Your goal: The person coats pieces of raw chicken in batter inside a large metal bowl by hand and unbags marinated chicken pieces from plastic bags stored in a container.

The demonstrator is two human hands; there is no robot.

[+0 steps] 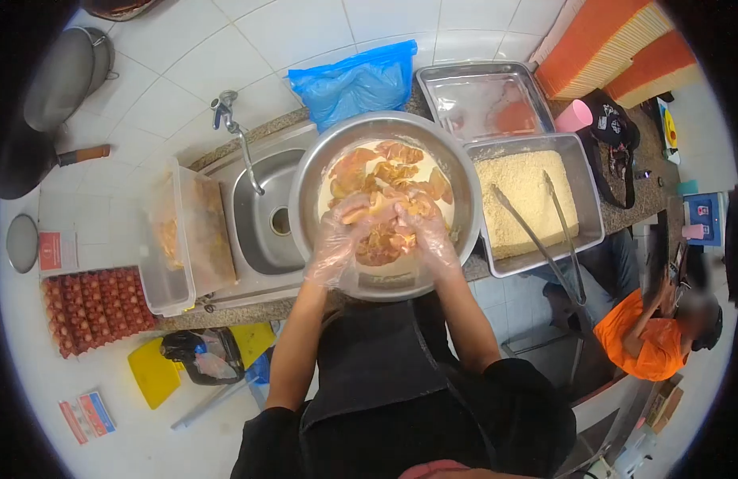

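A large steel bowl (303, 199) holds pieces of raw meat (397, 153) in a pale batter or powder. Both hands are in clear plastic gloves over the bowl. My left hand (339, 239) and my right hand (425, 237) are close together, fingers closed round a piece of meat (377, 209) between them. More meat lies under and around the fingers. To the right of the bowl is a steel tray (597, 215) of yellowish crumbs (524, 195), with metal tongs (536, 239) resting across it.
A sink (261, 239) with a tap (245, 148) and a clear plastic bin (157, 279) are on the left. Behind are a blue bag (357, 84) and an empty-looking steel tray (485, 96). A person in orange (644, 339) is at the far right.
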